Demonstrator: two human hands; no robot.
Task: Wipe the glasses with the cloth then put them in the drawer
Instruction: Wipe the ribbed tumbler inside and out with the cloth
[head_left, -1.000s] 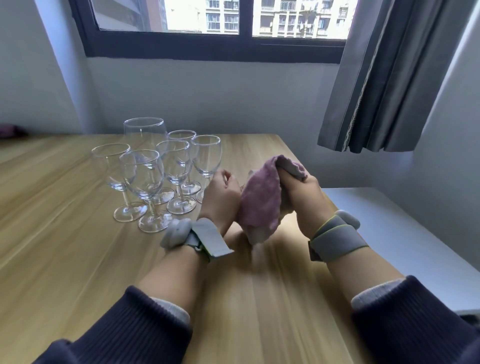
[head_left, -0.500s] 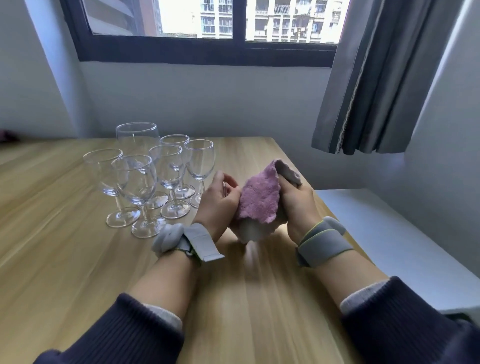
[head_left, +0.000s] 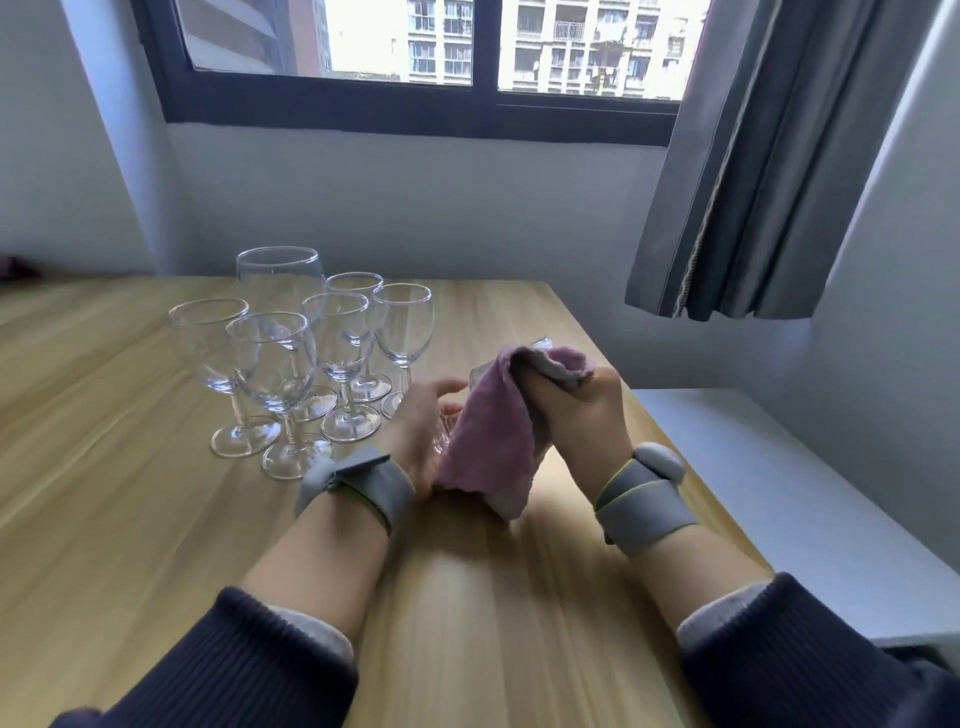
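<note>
A person sat at a wooden worktop (head_left: 130, 519), both forearms reaching forward over it. The left hand (head_left: 423, 428) cupped a clear glass (head_left: 483, 371) from its left side; its fingers (head_left: 449, 387) curved loosely round the glass, though how firmly they gripped could not be told, since the cloth hid most of the contact. The right hand (head_left: 582, 415) gripped a pink cloth (head_left: 493, 431), its fingers curled round the bunched upper fold and pressing it against the glass. The cloth draped over the glass and hung down toward the worktop, so only the glass's upper left edge and a small lower part showed. Whether the glass touched the worktop could not be seen.

To the left of the held glass, a cluster of six stemmed glasses (head_left: 291, 364) stood upright on the worktop, close together, the largest one at the back. Both wrists wore grey bands (head_left: 363, 486), and dark sleeves (head_left: 249, 670) covered the forearms nearer the camera. To the right of the held glass, beyond the worktop's edge, ran a white surface (head_left: 810, 519). Behind the glass was a dark-framed window (head_left: 415, 109), with a grey curtain (head_left: 753, 171) hanging at its right.
</note>
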